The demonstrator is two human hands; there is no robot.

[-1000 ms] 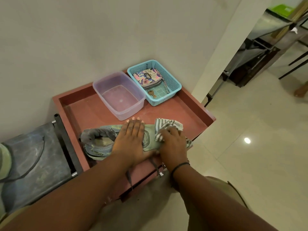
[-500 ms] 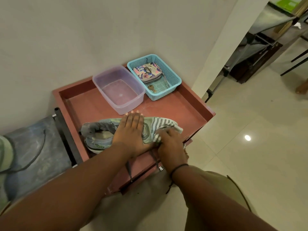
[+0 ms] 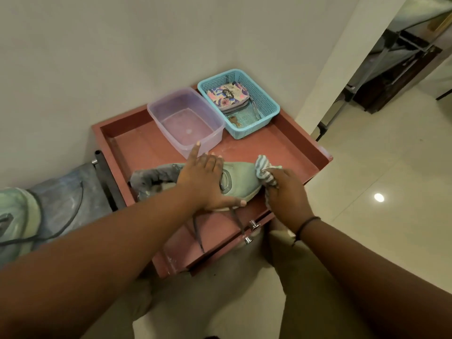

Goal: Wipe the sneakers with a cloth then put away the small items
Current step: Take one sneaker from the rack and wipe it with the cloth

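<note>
Far left edge: second sneaker (image 3: 17,216) waiting on grey stool (image 3: 68,192).
Centre: left hand (image 3: 205,184) pressed flat, fingers spread, pinning green sneaker (image 3: 241,178) on red tray (image 3: 146,145).
Right of centre: right hand (image 3: 286,194) bunched around striped cloth (image 3: 265,170), shifted from upper to toe tip since half second ago; wiping nearing toe end.
Upper right: basket (image 3: 266,104) holding pouch (image 3: 227,96), keys (image 3: 234,121).
</note>
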